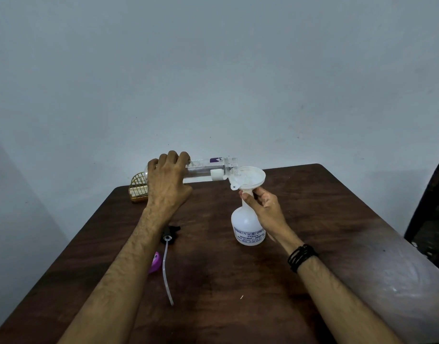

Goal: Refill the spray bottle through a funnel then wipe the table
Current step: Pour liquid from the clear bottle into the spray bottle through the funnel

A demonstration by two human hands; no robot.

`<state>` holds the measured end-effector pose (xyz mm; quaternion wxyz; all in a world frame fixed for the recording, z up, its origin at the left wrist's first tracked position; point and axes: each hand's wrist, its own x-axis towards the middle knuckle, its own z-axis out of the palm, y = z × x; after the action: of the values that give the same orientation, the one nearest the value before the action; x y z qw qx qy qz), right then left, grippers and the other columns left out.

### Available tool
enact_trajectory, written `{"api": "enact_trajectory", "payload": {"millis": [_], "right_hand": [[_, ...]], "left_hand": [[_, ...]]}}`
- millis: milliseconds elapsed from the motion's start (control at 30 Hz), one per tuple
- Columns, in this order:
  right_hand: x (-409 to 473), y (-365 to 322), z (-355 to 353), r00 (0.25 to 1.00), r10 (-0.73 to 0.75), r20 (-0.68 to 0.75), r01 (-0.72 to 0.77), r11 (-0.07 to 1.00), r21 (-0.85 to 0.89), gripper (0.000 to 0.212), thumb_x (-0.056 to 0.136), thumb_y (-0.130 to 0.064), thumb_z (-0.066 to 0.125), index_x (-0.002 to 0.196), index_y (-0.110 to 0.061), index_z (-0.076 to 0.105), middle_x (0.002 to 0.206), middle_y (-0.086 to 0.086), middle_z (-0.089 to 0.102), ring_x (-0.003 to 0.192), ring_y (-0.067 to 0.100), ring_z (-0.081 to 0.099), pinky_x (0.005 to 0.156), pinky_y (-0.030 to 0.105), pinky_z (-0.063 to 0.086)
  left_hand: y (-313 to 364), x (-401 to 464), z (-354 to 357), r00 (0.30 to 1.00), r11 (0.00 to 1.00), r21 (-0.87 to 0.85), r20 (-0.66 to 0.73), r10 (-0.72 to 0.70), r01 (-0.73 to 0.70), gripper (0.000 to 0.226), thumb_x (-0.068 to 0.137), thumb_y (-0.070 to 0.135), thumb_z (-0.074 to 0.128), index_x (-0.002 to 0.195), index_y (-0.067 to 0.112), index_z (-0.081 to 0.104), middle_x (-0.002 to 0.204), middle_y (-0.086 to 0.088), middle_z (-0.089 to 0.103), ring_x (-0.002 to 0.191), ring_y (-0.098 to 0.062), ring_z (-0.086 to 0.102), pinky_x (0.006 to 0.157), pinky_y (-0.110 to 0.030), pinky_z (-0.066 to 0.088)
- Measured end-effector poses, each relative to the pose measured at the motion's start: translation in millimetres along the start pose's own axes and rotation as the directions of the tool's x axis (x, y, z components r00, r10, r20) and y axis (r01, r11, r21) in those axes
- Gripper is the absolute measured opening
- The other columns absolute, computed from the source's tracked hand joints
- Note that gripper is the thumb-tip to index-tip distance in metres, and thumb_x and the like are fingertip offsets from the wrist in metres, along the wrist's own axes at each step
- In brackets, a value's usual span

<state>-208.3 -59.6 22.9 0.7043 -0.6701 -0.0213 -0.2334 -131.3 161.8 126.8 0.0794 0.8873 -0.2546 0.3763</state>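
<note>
A white spray bottle with blue print stands on the dark wooden table. A white funnel sits in its neck. My right hand grips the bottle's neck just under the funnel. My left hand holds a clear plastic water bottle tipped almost flat, its open mouth over the funnel's rim. The black spray head with its long clear dip tube lies on the table by my left forearm.
A gold wire holder with something pale in it stands at the table's far left corner. A purple object lies partly hidden by my left forearm. A dark piece of furniture stands to the right of the table.
</note>
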Motion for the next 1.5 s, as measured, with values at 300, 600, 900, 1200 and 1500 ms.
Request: {"api": "enact_trajectory", "payload": {"millis": [300, 600, 900, 1200, 1500], "right_hand": [[-1.5, -2.6, 1.1, 1.000, -0.003, -0.002, 0.003, 1.000, 0.007, 0.020, 0.096, -0.022, 0.068, 0.111, -0.036, 0.068, 0.116, -0.013, 0.074, 0.114, 0.005, 0.067, 0.093, 0.021, 0.052], [-2.6, -4.1, 2.0, 1.000, -0.002, -0.003, 0.002, 1.000, 0.015, 0.022, 0.096, -0.021, 0.068, 0.110, -0.038, 0.068, 0.116, -0.015, 0.074, 0.114, 0.004, 0.067, 0.092, 0.019, 0.052], [-2.7, -2.7, 1.3, 1.000, -0.001, 0.002, 0.001, 1.000, 0.023, 0.021, 0.095, -0.023, 0.068, 0.112, -0.036, 0.069, 0.120, -0.011, 0.074, 0.117, 0.007, 0.066, 0.099, 0.026, 0.052], [-2.8, -2.8, 1.4, 1.000, -0.004, 0.002, 0.004, 1.000, 0.024, 0.021, 0.095, -0.022, 0.068, 0.111, -0.036, 0.070, 0.118, -0.010, 0.075, 0.116, 0.008, 0.067, 0.100, 0.028, 0.052], [-2.0, -2.7, 0.7, 1.000, -0.006, 0.004, 0.006, 1.000, 0.025, 0.020, 0.096, -0.023, 0.068, 0.111, -0.035, 0.069, 0.118, -0.011, 0.075, 0.117, 0.007, 0.066, 0.099, 0.025, 0.051]], "left_hand": [[-1.7, 2.0, -0.3, 1.000, 1.000, 0.018, -0.008, 0.019, -0.019, 0.053, 0.056, 0.010, 0.071, 0.106, 0.014, 0.058, 0.094, -0.007, 0.057, 0.088, -0.028, 0.054, 0.086, -0.045, 0.041], [-1.8, 2.8, -1.4, 1.000, 1.000, 0.023, -0.007, 0.018, -0.017, 0.053, 0.054, 0.009, 0.071, 0.106, 0.014, 0.058, 0.094, -0.007, 0.056, 0.087, -0.029, 0.054, 0.086, -0.045, 0.041], [-1.5, 4.2, -3.8, 1.000, 0.999, 0.035, -0.017, 0.020, -0.019, 0.052, 0.055, 0.009, 0.070, 0.106, 0.013, 0.059, 0.094, -0.008, 0.057, 0.087, -0.029, 0.055, 0.088, -0.046, 0.041], [-1.8, 6.9, -5.4, 0.999, 0.998, 0.051, -0.031, 0.025, -0.023, 0.052, 0.055, 0.009, 0.070, 0.105, 0.013, 0.059, 0.093, -0.008, 0.057, 0.087, -0.030, 0.055, 0.088, -0.045, 0.040], [-3.9, 8.1, -5.4, 0.999, 0.998, 0.062, -0.031, 0.019, -0.017, 0.052, 0.054, 0.009, 0.070, 0.105, 0.013, 0.059, 0.093, -0.008, 0.056, 0.086, -0.030, 0.054, 0.088, -0.045, 0.040]]}}
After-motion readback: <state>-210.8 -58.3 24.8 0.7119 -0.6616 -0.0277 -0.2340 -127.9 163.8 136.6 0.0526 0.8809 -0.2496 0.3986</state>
